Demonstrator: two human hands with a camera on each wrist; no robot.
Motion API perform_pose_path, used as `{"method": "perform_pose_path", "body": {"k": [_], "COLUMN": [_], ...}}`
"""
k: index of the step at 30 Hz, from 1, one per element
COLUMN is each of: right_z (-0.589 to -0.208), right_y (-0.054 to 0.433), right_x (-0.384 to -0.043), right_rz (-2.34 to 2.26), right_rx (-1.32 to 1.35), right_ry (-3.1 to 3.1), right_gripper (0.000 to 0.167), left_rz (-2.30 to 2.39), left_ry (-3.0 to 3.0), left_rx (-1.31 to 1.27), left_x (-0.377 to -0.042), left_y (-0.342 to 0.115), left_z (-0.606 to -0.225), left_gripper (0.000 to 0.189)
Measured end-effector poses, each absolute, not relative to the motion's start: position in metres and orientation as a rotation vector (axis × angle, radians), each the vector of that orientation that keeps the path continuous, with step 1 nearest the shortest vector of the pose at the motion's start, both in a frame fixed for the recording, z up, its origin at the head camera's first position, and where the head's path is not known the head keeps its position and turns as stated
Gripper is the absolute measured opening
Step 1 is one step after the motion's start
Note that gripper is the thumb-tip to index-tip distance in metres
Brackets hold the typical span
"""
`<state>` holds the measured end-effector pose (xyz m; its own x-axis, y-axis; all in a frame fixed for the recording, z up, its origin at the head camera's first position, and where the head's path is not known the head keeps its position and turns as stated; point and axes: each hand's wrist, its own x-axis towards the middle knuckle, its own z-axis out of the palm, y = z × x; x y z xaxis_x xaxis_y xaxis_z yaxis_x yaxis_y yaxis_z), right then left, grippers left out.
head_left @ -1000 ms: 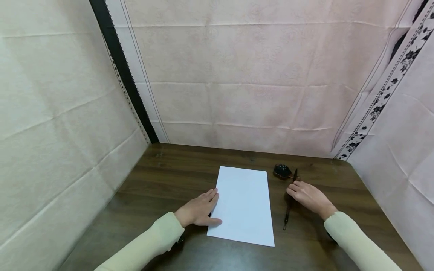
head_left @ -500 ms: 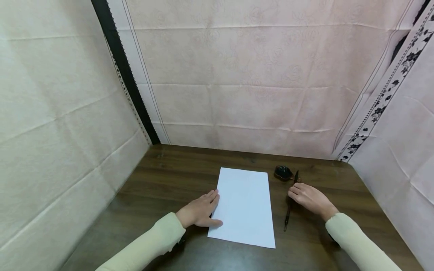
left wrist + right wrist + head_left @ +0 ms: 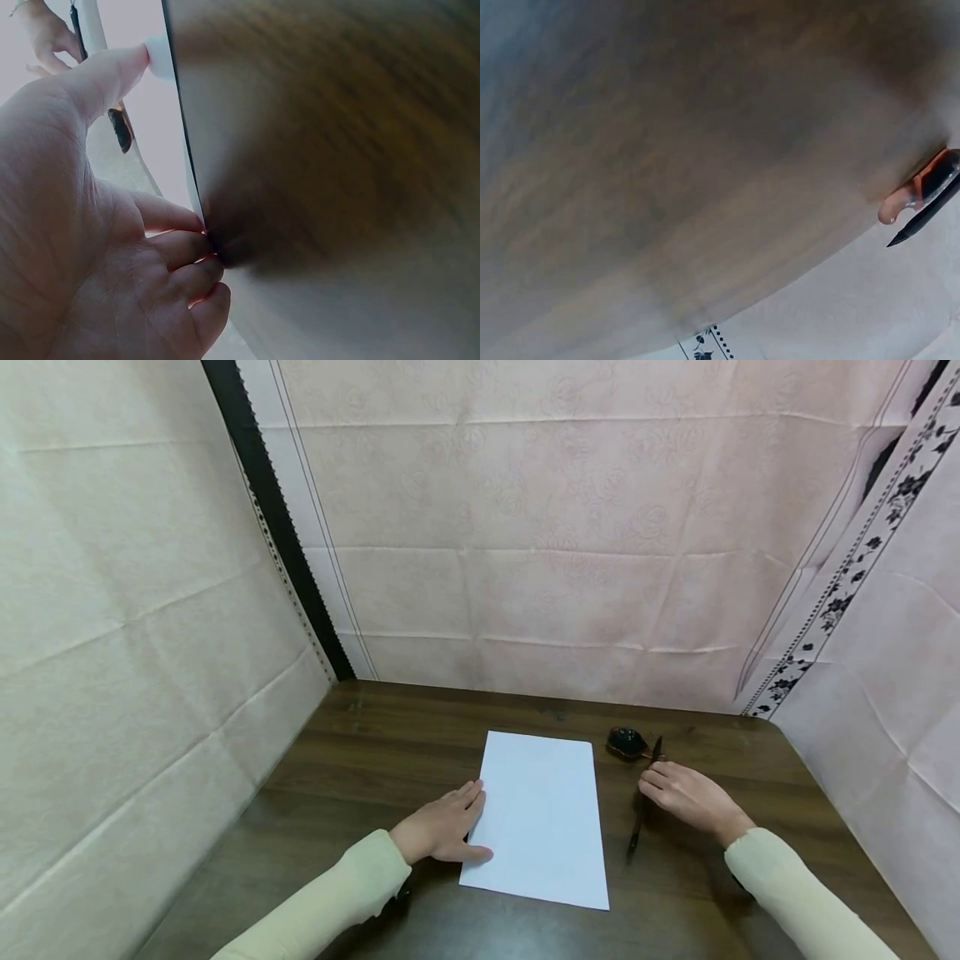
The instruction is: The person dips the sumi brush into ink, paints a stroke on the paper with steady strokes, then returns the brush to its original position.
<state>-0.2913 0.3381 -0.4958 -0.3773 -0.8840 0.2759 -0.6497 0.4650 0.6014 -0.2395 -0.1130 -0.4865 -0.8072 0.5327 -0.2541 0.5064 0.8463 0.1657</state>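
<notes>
A blank white sheet of paper (image 3: pixel 540 818) lies on the dark wooden table. My left hand (image 3: pixel 442 827) rests at its left edge, thumb on the sheet; the left wrist view shows the fingertips (image 3: pixel 196 244) along that edge. Right of the paper, my right hand (image 3: pixel 692 797) pinches a dark, slender writing brush (image 3: pixel 636 833) near its pointed end. The brush tip points away from me, and the hand covers part of the shaft. In the right wrist view the brush (image 3: pixel 924 220) shows its black tip, but the right hand itself is out of sight.
A small black ink dish (image 3: pixel 625 741) with a brownish rim stands just beyond the right hand, close to the brush tip. Pale cloth (image 3: pixel 525 568) hangs behind the table (image 3: pixel 375 760) and on both sides.
The right hand has shifted very slightly, and the near end of the brush has risen a little and looks blurred. The left hand and paper stay put.
</notes>
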Motion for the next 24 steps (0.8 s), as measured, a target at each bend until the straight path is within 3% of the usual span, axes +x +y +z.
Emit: {"method": "perform_pose_path", "body": {"k": [4, 8, 10, 12, 14, 20, 22, 24], "right_z": [-0.490, -0.483, -0.480, -0.476, -0.472, -0.461, -0.457, -0.454], "right_y": [0.342, 0.345, 0.346, 0.346, 0.346, 0.345, 0.344, 0.343], "right_x": [-0.291, -0.290, -0.290, -0.290, -0.290, -0.290, -0.289, -0.287], "right_rz": [-0.519, -0.489, -0.479, -0.470, -0.456, -0.421, -0.417, -0.421], "right_rx": [1.281, 1.302, 1.304, 1.306, 1.312, 1.337, 1.341, 1.340], "right_ry": [-2.122, -2.081, -2.054, -2.026, -2.004, -1.971, -1.966, -1.966], "right_gripper": [0.046, 0.029, 0.034, 0.053, 0.061, 0.029, 0.033, 0.049], "left_rz": [0.129, 0.138, 0.143, 0.145, 0.137, 0.132, 0.137, 0.139], "left_ry": [2.734, 2.731, 2.731, 2.733, 2.736, 2.740, 2.740, 2.740], "left_rx": [0.792, 0.792, 0.792, 0.795, 0.799, 0.817, 0.821, 0.823], "left_x": [-0.239, -0.238, -0.238, -0.238, -0.238, -0.239, -0.239, -0.239], "left_y": [-0.112, -0.113, -0.113, -0.113, -0.114, -0.115, -0.114, -0.113], "left_z": [-0.485, -0.483, -0.482, -0.481, -0.481, -0.485, -0.485, -0.485], "left_gripper": [0.100, 0.100, 0.099, 0.099, 0.099, 0.099, 0.099, 0.099]}}
